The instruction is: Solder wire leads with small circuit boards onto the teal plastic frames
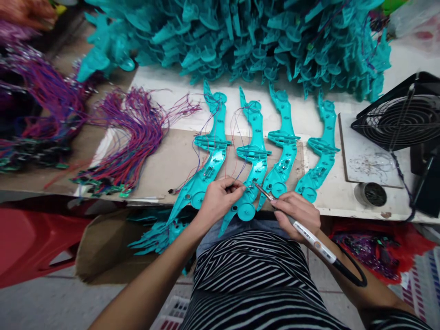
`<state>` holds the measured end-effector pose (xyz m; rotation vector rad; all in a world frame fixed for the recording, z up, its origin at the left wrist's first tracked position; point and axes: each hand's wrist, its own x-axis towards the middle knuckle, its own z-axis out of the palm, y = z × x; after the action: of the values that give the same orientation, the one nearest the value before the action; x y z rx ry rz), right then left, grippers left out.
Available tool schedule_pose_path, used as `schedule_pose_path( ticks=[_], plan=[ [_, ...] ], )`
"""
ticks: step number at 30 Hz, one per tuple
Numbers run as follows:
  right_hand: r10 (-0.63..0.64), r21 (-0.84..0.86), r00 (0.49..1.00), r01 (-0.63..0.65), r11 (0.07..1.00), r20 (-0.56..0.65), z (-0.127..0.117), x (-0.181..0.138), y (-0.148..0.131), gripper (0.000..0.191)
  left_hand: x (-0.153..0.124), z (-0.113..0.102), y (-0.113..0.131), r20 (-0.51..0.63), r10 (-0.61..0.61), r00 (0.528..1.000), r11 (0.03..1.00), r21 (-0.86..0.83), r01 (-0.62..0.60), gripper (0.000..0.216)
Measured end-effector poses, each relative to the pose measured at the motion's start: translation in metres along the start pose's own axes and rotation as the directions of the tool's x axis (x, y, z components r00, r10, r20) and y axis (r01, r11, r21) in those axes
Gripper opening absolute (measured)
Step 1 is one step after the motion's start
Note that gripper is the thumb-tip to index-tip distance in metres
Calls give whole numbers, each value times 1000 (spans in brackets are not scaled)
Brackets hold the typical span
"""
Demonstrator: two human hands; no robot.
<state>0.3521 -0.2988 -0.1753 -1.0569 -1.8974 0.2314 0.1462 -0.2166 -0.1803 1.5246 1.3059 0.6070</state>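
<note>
Pinching something too hidden to make out in left fingers at turquoise casing; clasping soldering iron over it with right fingers. On tabletop with casing: wires to its left, cropped fan well right.

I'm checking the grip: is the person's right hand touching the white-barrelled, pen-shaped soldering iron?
Touching. The head view shows the right hand closed around the soldering iron, with no gap between them.

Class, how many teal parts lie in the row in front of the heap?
4: a leftmost part, one under the iron's tip, one right of that, and one nearest the fan. No others seem hidden there.
</note>
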Motion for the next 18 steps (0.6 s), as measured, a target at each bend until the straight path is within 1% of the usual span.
schedule_pose_path(
  ticks=[3,6,10,12,15,18],
  plan=[
    [92,31,996,-91,995,-15,1,4,3,24,0,1,-1,-7,14,1000,1000,-20,-14,10],
    [165,27,986,-164,986,-39,10,19,6,22,0,3,-2,-24,34,999,999,-35,-35,10],
    [215,28,976,-216,976,27,31,45,8,30,-1,6,-4,-47,75,996,997,3,-75,10],
    [229,64,971,-233,970,68,41,55,8,35,-1,7,-4,-60,93,994,995,45,-90,11],
    [212,119,972,-223,967,101,52,62,11,33,-1,7,-4,-72,120,990,988,109,-112,14],
    [210,127,973,-222,967,101,54,62,15,31,-1,6,-2,-64,89,994,992,96,-83,9]
  ],
)
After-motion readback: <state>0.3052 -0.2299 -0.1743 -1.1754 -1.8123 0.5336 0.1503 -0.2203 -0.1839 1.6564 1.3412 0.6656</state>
